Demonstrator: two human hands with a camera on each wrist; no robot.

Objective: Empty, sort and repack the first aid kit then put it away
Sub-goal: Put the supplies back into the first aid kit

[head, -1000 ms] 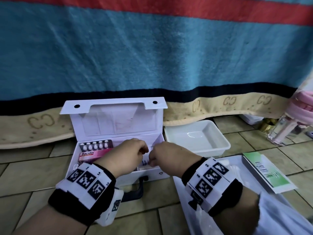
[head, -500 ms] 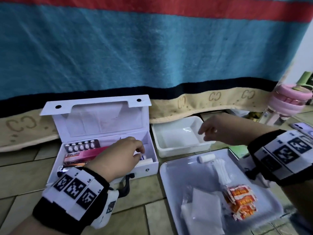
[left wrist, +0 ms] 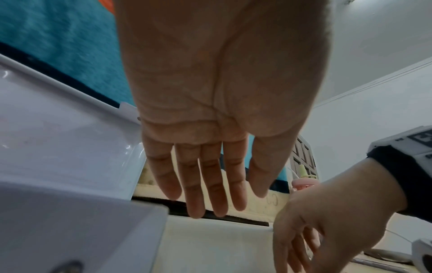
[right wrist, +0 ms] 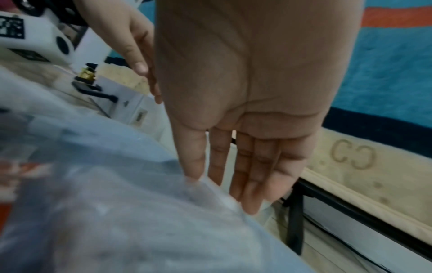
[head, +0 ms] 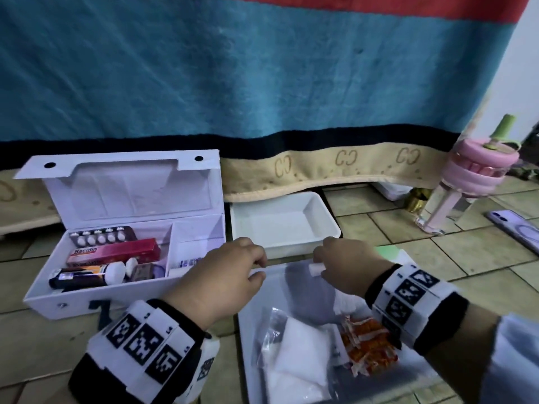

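Observation:
The white first aid kit point(head: 43, 301) stands open on the floor at left, holding a blister pack point(head: 100, 236), a pink Bacidin box point(head: 116, 252) and a dark tube point(head: 84, 277). A flat tray point(head: 248, 345) in front holds clear bags point(head: 294, 351), orange sachets point(head: 367, 342) and a small white roll point(head: 315, 269). My left hand point(head: 259, 268) hovers at the tray's far left corner with straight fingers point(left wrist: 210, 194), holding nothing. My right hand point(head: 323, 262) reaches the roll, and its straight fingers point(right wrist: 245, 194) touch a clear bag point(right wrist: 117, 203).
An empty deep white tray point(head: 323, 208) sits behind the flat one, against a hanging blue blanket point(head: 262, 68). A pink-lidded bottle point(head: 478, 182) and a phone point(head: 516, 228) stand at the right. A green paper point(head: 390, 252) lies beside my right wrist.
My left hand came out of the kit and moved right to the flat tray's corner. My right hand drew back from the deep tray to the white roll.

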